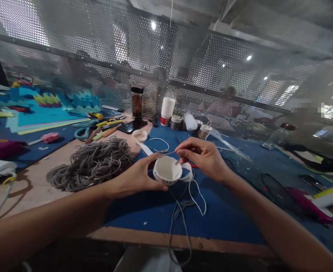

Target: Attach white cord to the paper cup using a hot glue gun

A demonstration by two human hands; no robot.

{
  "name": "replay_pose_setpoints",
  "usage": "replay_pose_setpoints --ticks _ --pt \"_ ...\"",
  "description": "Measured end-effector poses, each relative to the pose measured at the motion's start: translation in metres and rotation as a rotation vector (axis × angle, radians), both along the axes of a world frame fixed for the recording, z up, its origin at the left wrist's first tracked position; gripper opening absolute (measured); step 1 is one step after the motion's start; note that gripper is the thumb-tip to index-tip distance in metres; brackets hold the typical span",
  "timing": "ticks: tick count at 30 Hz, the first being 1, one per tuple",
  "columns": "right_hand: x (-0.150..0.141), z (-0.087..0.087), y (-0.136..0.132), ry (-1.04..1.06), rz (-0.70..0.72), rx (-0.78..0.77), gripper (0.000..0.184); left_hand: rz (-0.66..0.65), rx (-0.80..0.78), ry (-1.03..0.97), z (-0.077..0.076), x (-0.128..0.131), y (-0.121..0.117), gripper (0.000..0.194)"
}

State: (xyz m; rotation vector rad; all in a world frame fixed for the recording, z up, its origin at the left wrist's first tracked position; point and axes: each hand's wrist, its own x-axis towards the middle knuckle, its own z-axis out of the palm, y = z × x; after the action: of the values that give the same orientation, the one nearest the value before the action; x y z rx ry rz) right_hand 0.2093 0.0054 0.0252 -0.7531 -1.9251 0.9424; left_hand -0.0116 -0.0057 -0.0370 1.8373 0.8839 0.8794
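Observation:
My left hand (139,175) is wrapped around a short white paper cup base (167,170), holding it just above the blue felt sheet (225,215). My right hand (204,155) is pinched on a thin grey cord (166,154) that crosses the cup's rim. More grey cord (180,219) trails from under the cup toward the table's front edge. White paper strips (197,194) curl beside the cup.
A heap of grey cord (91,162) lies to the left. Behind stand a stack of paper cups (167,109), a dark jar (137,102), a phone (132,126), scissors (84,132) and pens. Coloured felt sheets (42,113) lie far left. A perforated metal screen (211,68) backs the table.

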Motion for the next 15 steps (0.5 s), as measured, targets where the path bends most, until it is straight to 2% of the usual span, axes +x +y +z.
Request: replay_pose_setpoints --ticks 10,15 --pt "0.0053 0.0011 -0.0011 -0.055 0.016 0.016 0.016 -0.02 0.026 0.004 0.0033 0.0006 0.0006 0.074" --pt "0.0056 0.0012 -0.0023 -0.124 0.016 0.125 0.011 -0.018 0.033 0.027 0.003 -0.0004 0.001 0.074"
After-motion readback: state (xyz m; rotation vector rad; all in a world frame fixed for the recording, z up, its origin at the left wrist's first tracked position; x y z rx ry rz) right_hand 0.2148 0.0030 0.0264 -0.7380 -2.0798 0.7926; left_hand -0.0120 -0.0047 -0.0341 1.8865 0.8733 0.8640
